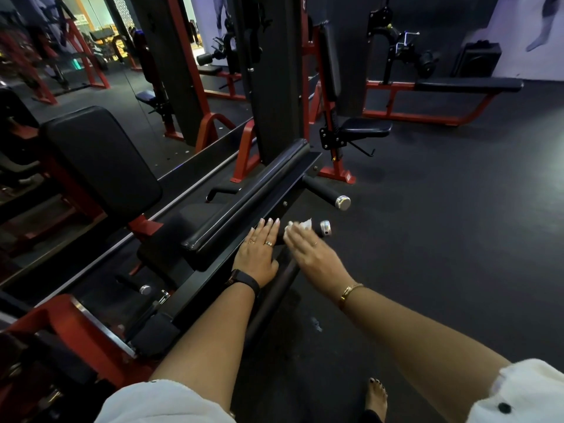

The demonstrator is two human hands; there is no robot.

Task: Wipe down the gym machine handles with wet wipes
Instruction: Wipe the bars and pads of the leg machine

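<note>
we are at the side of a black and red machine, working on the near handle [319,228], a short black grip with a chrome end cap that sticks out from the frame bar [287,190] over the dark floor [427,239]. our left hand [259,253] lies flat and open on the frame beside the root of the handle, fingers straight, holding nothing, just steadying. our right hand [311,254] lies over the wet wipe [300,225], pressing it onto the grip with fingers that look mostly extended; the hand is blurred and the thumb is hidden, so we cannot tell whether it pinches the wipe or only presses it.

the wipe is a bunched white wad, soft, limp and light, likely to slide or fold on itself, so we judge it wants wrapping round the grip with fingers and thumb. the handle looks rigid and fixed, so it should take firm pressure; the grip probably drags more than the smooth cap. the far handle [323,190], beyond the long pad [244,196], looks like the next one.
</note>
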